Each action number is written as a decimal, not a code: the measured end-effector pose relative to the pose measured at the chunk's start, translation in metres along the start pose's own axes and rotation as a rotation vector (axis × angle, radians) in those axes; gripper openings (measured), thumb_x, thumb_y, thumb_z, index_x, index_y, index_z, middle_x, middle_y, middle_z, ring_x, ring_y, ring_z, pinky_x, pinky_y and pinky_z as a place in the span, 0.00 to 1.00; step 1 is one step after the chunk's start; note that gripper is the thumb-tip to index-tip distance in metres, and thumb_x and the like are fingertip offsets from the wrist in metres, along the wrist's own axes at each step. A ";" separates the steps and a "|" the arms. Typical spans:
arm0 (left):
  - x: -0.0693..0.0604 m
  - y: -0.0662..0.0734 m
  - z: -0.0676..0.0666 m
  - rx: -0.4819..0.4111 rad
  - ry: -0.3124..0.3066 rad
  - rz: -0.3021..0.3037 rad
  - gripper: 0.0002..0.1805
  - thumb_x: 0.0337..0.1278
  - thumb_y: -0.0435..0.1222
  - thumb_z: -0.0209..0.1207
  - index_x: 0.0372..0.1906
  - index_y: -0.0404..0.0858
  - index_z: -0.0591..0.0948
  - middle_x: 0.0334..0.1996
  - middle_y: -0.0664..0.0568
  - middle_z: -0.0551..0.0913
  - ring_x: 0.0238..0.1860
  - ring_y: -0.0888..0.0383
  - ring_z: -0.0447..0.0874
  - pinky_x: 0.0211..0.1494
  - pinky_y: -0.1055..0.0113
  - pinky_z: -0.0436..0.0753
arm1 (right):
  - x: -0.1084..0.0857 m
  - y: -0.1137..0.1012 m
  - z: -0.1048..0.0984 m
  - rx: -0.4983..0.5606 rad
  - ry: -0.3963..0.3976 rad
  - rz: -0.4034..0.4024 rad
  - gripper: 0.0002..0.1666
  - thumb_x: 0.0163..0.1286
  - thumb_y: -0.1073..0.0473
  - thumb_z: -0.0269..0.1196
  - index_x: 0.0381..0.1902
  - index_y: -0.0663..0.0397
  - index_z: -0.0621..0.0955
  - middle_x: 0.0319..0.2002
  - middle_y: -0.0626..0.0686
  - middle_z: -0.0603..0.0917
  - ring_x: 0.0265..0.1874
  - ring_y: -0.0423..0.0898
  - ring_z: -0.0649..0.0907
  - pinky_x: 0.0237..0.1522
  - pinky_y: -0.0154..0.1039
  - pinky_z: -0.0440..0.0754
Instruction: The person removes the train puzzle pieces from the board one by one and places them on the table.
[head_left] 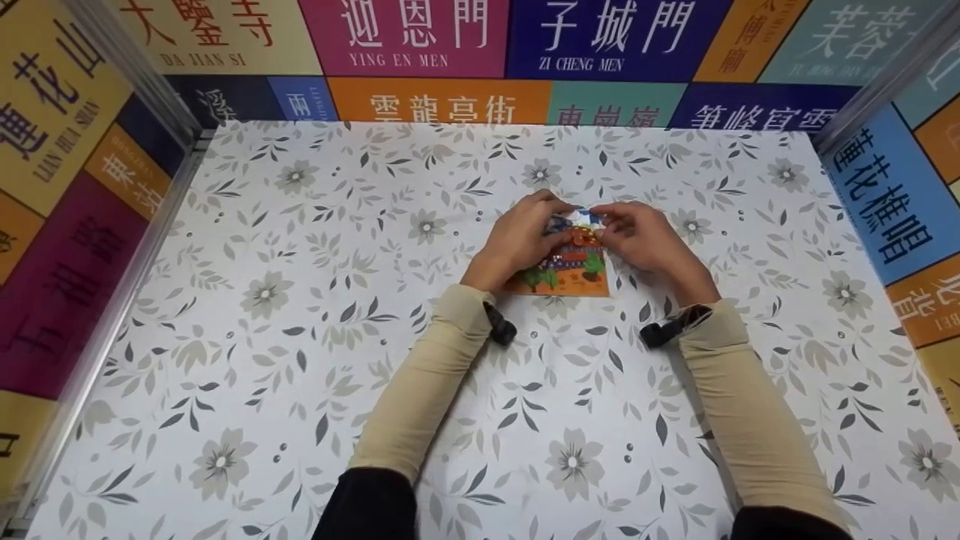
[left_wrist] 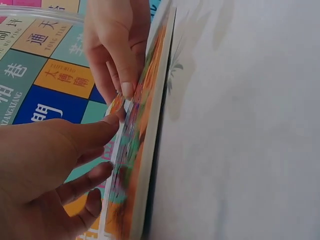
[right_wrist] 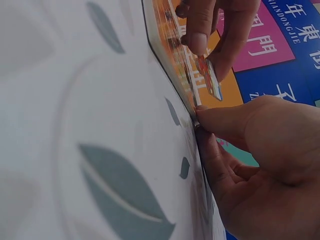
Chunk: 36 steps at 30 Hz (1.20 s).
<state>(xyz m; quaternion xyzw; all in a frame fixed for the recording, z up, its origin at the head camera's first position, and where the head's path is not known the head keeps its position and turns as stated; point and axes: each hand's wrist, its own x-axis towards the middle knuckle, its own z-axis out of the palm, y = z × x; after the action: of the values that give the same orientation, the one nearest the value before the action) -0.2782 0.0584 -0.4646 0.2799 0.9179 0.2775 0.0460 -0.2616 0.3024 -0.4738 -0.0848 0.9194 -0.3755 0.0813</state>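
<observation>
A flat picture puzzle board point(head_left: 574, 281) with a printed orange, green and red scene lies on the patterned tabletop. My left hand point(head_left: 529, 232) reaches over its left side, and in the right wrist view that hand pinches a small thin puzzle piece point(right_wrist: 210, 78) tilted above the board. On the opposite side, my right hand point(head_left: 645, 236) has thumb and forefinger closed at the board's far right edge, as the right wrist view shows. Both hands' fingertips come close together near the top of the board. Fingers hide part of the picture.
A white tabletop point(head_left: 300, 420) with grey flowers and leaves stretches around the board. Colourful panels point(head_left: 420, 45) with printed characters stand behind and along both sides. Dark wrist straps point(head_left: 501, 326) sit on both sleeves.
</observation>
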 end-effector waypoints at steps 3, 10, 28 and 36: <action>-0.003 -0.002 -0.003 0.010 0.012 -0.009 0.25 0.78 0.49 0.64 0.72 0.47 0.83 0.65 0.53 0.82 0.66 0.56 0.81 0.70 0.58 0.82 | 0.000 0.000 0.000 0.005 -0.001 0.004 0.27 0.79 0.62 0.65 0.74 0.51 0.80 0.57 0.64 0.85 0.55 0.59 0.86 0.62 0.55 0.83; -0.015 -0.012 -0.012 0.015 0.046 -0.009 0.25 0.77 0.50 0.65 0.71 0.48 0.83 0.67 0.54 0.82 0.68 0.56 0.82 0.70 0.56 0.82 | -0.001 0.001 0.001 0.005 0.021 -0.003 0.26 0.79 0.55 0.67 0.72 0.53 0.82 0.56 0.64 0.86 0.55 0.58 0.86 0.57 0.46 0.82; -0.049 -0.061 -0.036 -0.001 0.149 -0.040 0.23 0.75 0.48 0.68 0.67 0.45 0.86 0.66 0.51 0.85 0.67 0.51 0.85 0.70 0.54 0.83 | 0.000 0.001 0.004 0.021 0.035 0.025 0.29 0.77 0.59 0.70 0.73 0.56 0.80 0.56 0.64 0.84 0.52 0.55 0.85 0.49 0.28 0.79; -0.059 -0.080 -0.050 0.013 0.169 -0.118 0.22 0.74 0.46 0.68 0.67 0.46 0.86 0.65 0.52 0.85 0.60 0.51 0.87 0.64 0.51 0.85 | 0.000 -0.002 0.003 0.033 0.024 0.026 0.30 0.77 0.59 0.69 0.74 0.55 0.80 0.56 0.63 0.85 0.53 0.55 0.86 0.49 0.26 0.80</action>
<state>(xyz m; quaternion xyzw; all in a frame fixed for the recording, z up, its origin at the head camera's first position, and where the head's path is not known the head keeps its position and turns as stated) -0.2798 -0.0524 -0.4692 0.2014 0.9351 0.2911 -0.0174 -0.2611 0.2995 -0.4744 -0.0670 0.9151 -0.3903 0.0763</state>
